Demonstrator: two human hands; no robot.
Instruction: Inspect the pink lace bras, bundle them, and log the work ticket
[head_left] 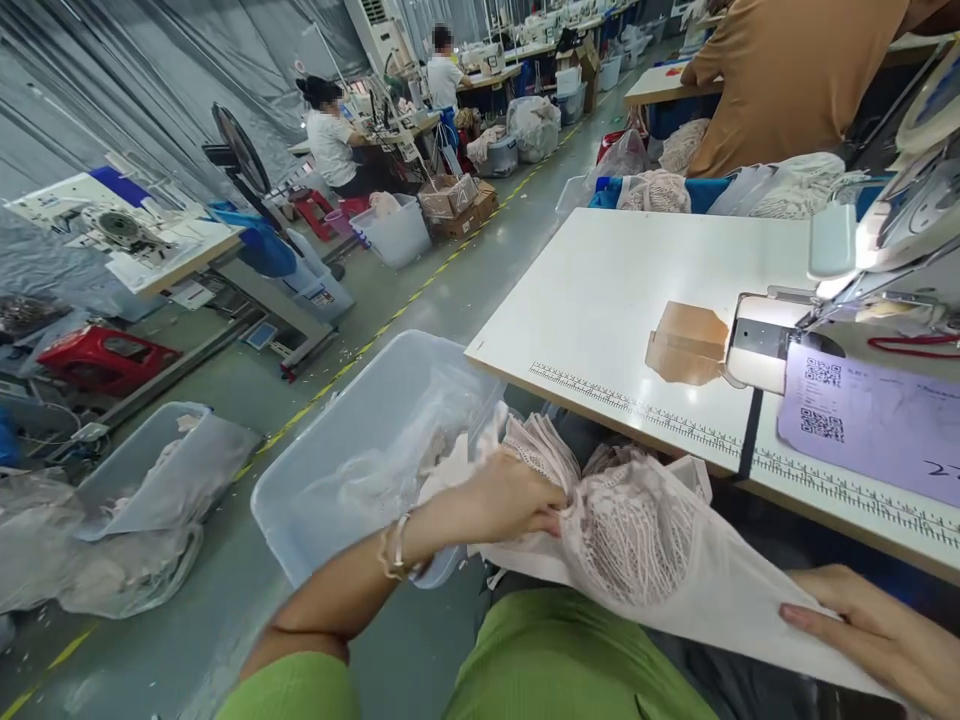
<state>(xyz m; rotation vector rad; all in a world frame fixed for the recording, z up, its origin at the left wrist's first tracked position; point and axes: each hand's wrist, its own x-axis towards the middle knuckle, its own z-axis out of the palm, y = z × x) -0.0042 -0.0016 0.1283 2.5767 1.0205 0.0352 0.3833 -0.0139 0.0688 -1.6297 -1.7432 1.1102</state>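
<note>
Below the table edge point(600, 409), the left hand point(501, 500) apparently pinches pale fabric point(637, 530), the right hand point(874, 625) its end; aisle floor point(472, 285) opens leftward.

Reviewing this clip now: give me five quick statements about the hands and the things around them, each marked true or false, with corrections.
1. The left hand grips pale fabric. True.
2. The right hand rests on the sewing machine. False: it holds the pale fabric, below the table edge.
3. A purple sheet printed with QR codes lies on the white tabletop. True.
4. The nearest plastic tub is solid red. False: it is pale and translucent.
5. A white band circles the left wrist. True.
</note>
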